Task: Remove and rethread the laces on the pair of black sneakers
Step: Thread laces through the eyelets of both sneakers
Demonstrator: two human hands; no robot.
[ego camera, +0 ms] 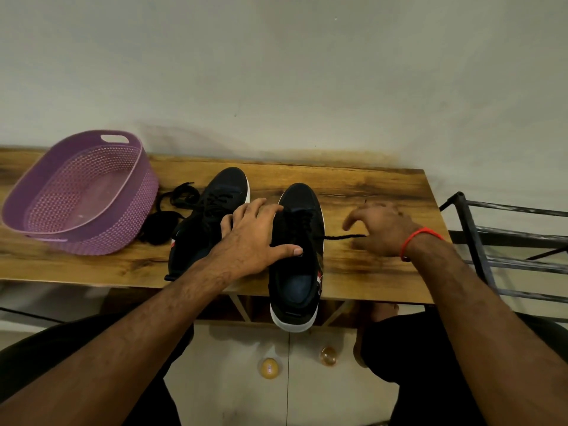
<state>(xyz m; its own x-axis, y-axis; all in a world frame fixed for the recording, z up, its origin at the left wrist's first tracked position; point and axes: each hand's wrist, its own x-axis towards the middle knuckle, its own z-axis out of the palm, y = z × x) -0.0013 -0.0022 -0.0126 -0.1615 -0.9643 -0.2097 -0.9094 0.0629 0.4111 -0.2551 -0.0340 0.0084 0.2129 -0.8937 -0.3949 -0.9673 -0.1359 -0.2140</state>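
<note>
Two black sneakers with white soles stand side by side on the wooden table [368, 192], toes away from me. The right sneaker [296, 262] overhangs the front edge with its heel. My left hand [255, 238] rests spread over the right sneaker's left side, thumb on its tongue, fingers reaching toward the left sneaker [212, 210]. My right hand [379, 229] is to the right of that shoe and holds a black lace [341, 237] stretched sideways from its eyelets. A loose black lace [172, 210] lies bunched left of the left sneaker.
A purple perforated basket [55, 238] stands at the table's left. A dark metal rack [507, 241] is just beyond the right edge. A wall runs behind the table. Two small round objects [269, 368] lie on the floor below, between my knees.
</note>
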